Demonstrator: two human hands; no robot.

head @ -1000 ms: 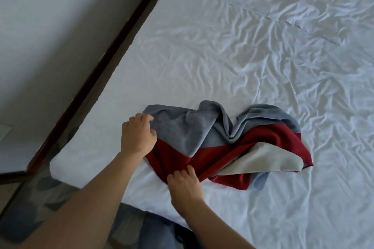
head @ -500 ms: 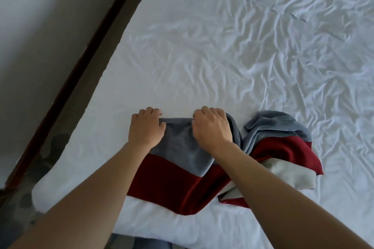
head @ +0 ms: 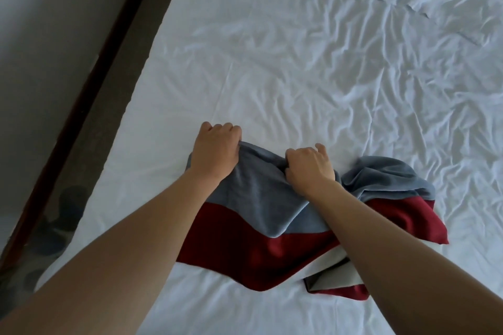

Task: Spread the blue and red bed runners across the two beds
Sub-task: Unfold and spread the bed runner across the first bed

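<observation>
While both fists grip it | bed runner (head: 261, 215) bunched, lengthwise left-right

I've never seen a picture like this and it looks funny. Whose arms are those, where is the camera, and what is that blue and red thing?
The camera sits on a person's head and looks down, so you see that person's own two bare arms reaching out. Under them is a bed with a wrinkled white sheet. On it lies a bunched-up cloth, blue-grey on one side, dark red on the other, with a pale underside showing. It is a bed runner, a long strip for decorating a bed. The left hand and the right hand each pinch its blue edge. A wall and dark trim run along the left.
</observation>
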